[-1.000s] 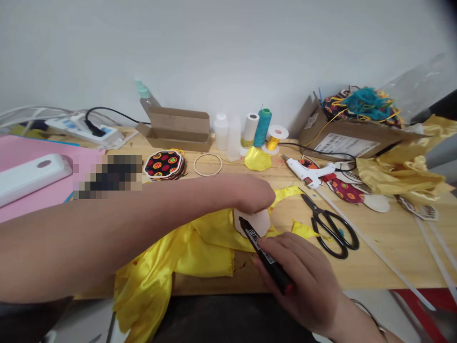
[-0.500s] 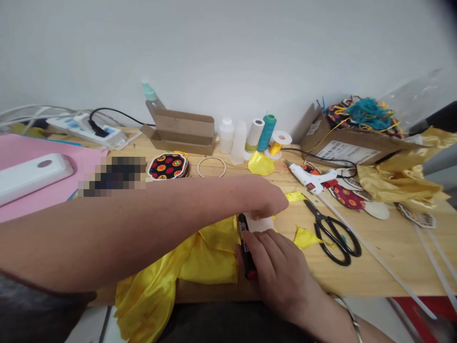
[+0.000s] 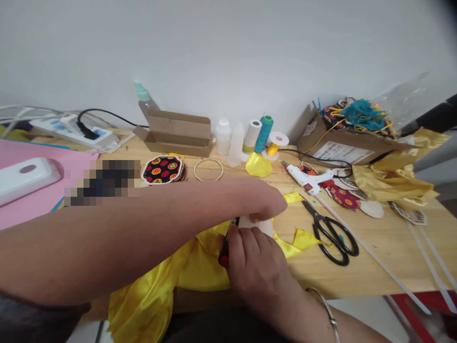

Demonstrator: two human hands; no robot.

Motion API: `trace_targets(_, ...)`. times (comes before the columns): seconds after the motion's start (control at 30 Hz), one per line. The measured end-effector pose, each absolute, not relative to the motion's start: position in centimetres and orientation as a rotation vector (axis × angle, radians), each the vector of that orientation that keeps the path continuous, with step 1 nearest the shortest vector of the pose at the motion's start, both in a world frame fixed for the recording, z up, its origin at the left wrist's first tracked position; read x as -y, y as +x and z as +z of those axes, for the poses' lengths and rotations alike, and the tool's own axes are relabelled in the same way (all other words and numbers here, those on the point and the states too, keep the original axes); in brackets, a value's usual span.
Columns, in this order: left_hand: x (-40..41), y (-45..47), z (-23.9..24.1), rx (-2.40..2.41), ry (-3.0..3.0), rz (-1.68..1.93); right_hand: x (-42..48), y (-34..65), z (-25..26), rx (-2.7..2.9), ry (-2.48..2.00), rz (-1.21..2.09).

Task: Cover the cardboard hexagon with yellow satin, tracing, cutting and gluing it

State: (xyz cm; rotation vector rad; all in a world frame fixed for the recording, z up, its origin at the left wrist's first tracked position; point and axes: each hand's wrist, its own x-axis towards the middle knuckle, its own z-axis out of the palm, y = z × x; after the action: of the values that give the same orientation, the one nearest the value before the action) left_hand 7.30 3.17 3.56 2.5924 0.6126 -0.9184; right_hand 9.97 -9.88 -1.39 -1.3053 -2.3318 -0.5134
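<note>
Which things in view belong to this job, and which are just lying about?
Job: marker in right hand; pale card under left hand; yellow cloth; perhaps scissors.
Lying about, apparently: glue gun, hoop, bottles, thread spools, power strip.

- Wall: plain, pale grey, fills approx. upper half of view; top R corner goes dark
- Worktop: lt. wood, grain visible, a few dk. marks; back edge up by wall
- Floor: pale, below front edge, w/ dk. line lower L
- Red area: low R, can't ID
- Light: soft, fairly even; faint shadows low on wall
</note>
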Motion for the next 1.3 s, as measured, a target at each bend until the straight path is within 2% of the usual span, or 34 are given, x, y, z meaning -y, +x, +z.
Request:
trace_targets(0.13,-3.0,7.3,4.3,-0.569,2.632,-1.042,9.8,9.5,-1.4,2.319,-1.331,-0.540)
trace_targets(0.43,-2.7,7.2,4.3,-0.613,2.696,-0.769,10.1,9.0,-1.1,2.359,-1.329,-0.562)
trace_targets(1.3,-2.9,7.1,3.8,-0.557,2.721,-0.801,9.9,6.8,0.4,2.324,-1.431,-0.557)
